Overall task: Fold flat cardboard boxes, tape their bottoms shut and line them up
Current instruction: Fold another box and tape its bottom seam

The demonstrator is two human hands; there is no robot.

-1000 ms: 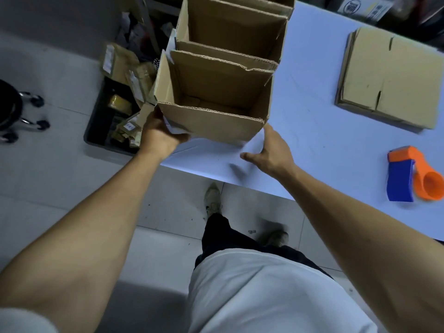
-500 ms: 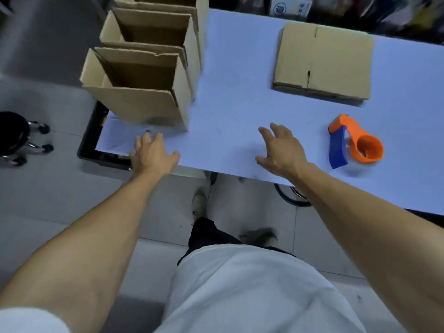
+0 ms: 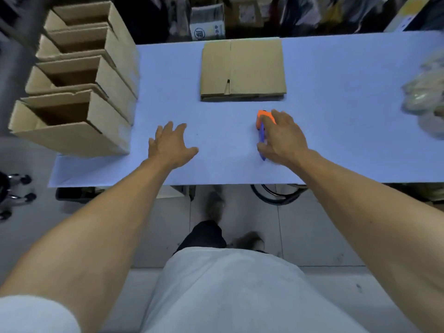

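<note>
A pale blue table (image 3: 336,131) runs across the view, with a tiled floor under its near edge and blurred clutter in the dark behind it. The left hand (image 3: 169,144) hangs over the tabletop with its fingers spread and straight, holding nothing. Off to that hand's left, and a little farther from the person, four folded boxes (image 3: 79,97) stand in a row with their tops open, side by side and touching, the row running away from the person along the table's left end. The right hand (image 3: 282,138) lies on top of the orange and blue tape dispenser (image 3: 262,127), fingers curved over it; whether they actually grip it cannot be told. The dispenser's long axis runs away from the person, orange end farthest, blue end near the thumb. Beyond both hands, between them and nearer the far edge, lies a stack of flat cardboard (image 3: 242,68), its long sides running left to right.
</note>
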